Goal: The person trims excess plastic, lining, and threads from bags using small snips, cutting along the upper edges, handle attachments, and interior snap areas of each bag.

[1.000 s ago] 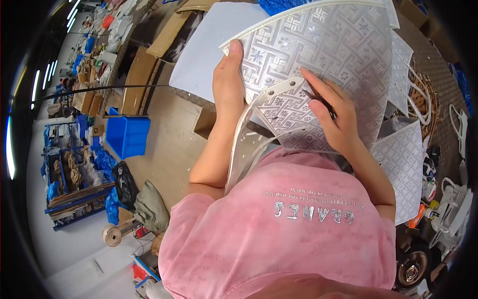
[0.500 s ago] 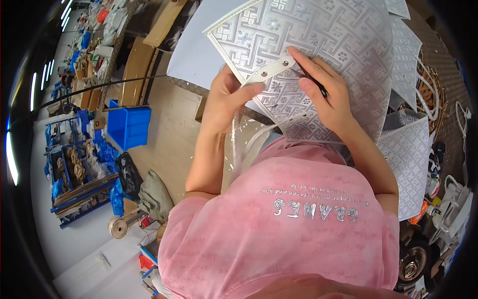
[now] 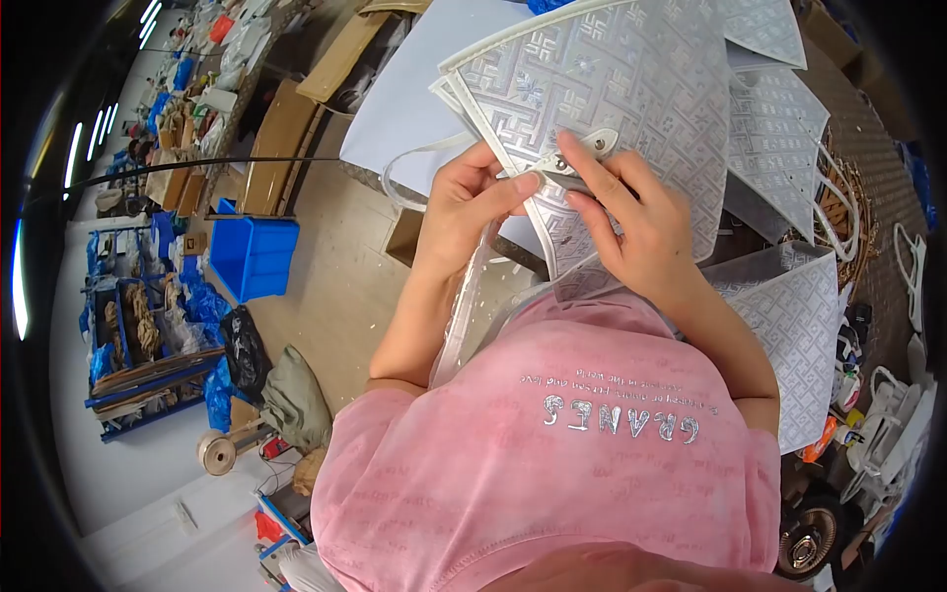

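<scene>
A stiff silver-white sheet piece with an embossed pattern (image 3: 651, 79) and white piped edges is held up before me, perhaps a bag. On it lies a white strap tab (image 3: 599, 143) with metal rivets. My left hand (image 3: 469, 202) pinches the piped edge and the strap end, thumb on top. My right hand (image 3: 636, 217) has its index finger against the tab. It holds a small dark pointed tool, seemingly snips (image 3: 589, 182), with the blade close to the left thumb and the handle mostly hidden by the fingers.
More patterned pieces (image 3: 779, 123) with white cord handles (image 3: 838, 212) lie to the right on a brown surface. A white sheet (image 3: 424, 89) is at the upper left. On the floor stands a blue crate (image 3: 254, 259), near a shelf with bundles (image 3: 148, 331).
The patterned piece has shifted and turned, with its edge now more upright. My right hand has moved lower and the tool's blade has come nearer to my left thumb.
</scene>
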The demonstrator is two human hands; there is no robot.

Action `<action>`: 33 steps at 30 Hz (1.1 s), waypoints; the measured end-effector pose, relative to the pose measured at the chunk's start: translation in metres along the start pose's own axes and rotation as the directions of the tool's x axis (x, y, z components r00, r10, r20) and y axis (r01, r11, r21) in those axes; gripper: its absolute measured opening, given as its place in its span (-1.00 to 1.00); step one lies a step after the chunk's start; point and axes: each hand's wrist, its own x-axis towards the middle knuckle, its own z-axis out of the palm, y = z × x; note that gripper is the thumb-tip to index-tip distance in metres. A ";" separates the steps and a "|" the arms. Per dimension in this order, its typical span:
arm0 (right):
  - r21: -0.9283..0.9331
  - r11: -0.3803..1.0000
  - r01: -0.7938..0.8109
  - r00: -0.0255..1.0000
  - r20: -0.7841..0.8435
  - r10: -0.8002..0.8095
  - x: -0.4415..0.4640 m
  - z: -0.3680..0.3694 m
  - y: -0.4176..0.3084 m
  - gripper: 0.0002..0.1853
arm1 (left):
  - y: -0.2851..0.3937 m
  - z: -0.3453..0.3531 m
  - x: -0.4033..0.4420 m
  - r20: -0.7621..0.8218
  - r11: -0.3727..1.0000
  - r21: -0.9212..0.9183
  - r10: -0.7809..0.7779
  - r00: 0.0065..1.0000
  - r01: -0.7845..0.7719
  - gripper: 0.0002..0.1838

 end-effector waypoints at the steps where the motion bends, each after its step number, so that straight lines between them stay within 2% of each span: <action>1: 0.004 1.000 -0.021 1.000 -0.010 0.021 -0.001 0.000 -0.001 -0.46 | -0.002 0.002 0.000 -0.001 0.999 -0.037 -0.001 1.000 0.001 -0.60; 4: 0.011 0.998 -0.061 0.998 -0.029 0.061 0.000 0.002 -0.007 -0.50 | -0.005 0.012 -0.004 -0.020 0.995 -0.094 0.024 1.000 -0.026 -0.61; 7: 0.258 0.955 -0.144 0.986 -0.043 0.160 0.009 0.002 -0.011 -0.55 | -0.012 0.011 -0.007 -0.011 0.992 -0.116 0.047 0.999 -0.048 -0.60; 10: 0.281 0.951 -0.127 0.991 -0.011 0.136 0.013 0.003 -0.007 -0.62 | -0.017 0.010 -0.008 0.019 0.992 -0.099 0.082 0.996 -0.080 -0.58; 13: 0.291 0.947 -0.134 0.991 0.019 0.134 0.017 0.003 -0.010 -0.65 | -0.011 0.017 -0.010 0.031 0.975 0.095 0.199 0.980 -0.201 -0.57; 16: 0.273 0.946 -0.173 0.985 0.038 0.169 0.021 0.003 -0.012 -0.66 | -0.013 0.019 -0.010 -0.013 0.982 0.087 0.168 0.986 -0.166 -0.57; 19: 0.316 0.922 -0.225 0.965 -0.056 0.255 0.021 0.008 -0.009 -0.78 | -0.014 0.018 -0.008 -0.051 0.990 0.071 0.123 0.991 -0.119 -0.57; 21: 0.320 0.921 -0.222 0.968 -0.039 0.247 0.020 0.008 -0.004 -0.77 | -0.014 0.017 -0.007 -0.093 0.997 0.045 0.067 0.993 -0.063 -0.58; 24: 0.329 0.920 -0.213 0.973 -0.009 0.229 0.017 0.004 0.002 -0.75 | -0.015 0.018 -0.006 -0.114 0.997 0.029 0.068 0.991 -0.066 -0.59; 28: 0.263 0.950 -0.170 0.981 -0.048 0.189 0.020 -0.018 0.002 -0.65 | -0.016 0.024 -0.003 -0.134 0.993 -0.023 0.110 0.985 -0.114 -0.61; 31: -0.070 0.997 0.034 0.984 0.176 -0.021 0.019 -0.036 0.015 -0.53 | -0.016 0.027 -0.001 -0.138 0.989 -0.057 0.125 0.982 -0.134 -0.62; 32: -0.075 0.997 0.035 0.983 0.182 -0.021 0.020 -0.040 0.016 -0.53 | -0.016 0.027 -0.001 -0.140 0.989 -0.060 0.124 0.982 -0.133 -0.62; 33: -0.143 0.983 0.114 0.975 0.207 -0.082 0.022 -0.043 0.018 -0.51 | -0.016 0.028 0.000 -0.142 0.989 -0.062 0.125 0.982 -0.135 -0.62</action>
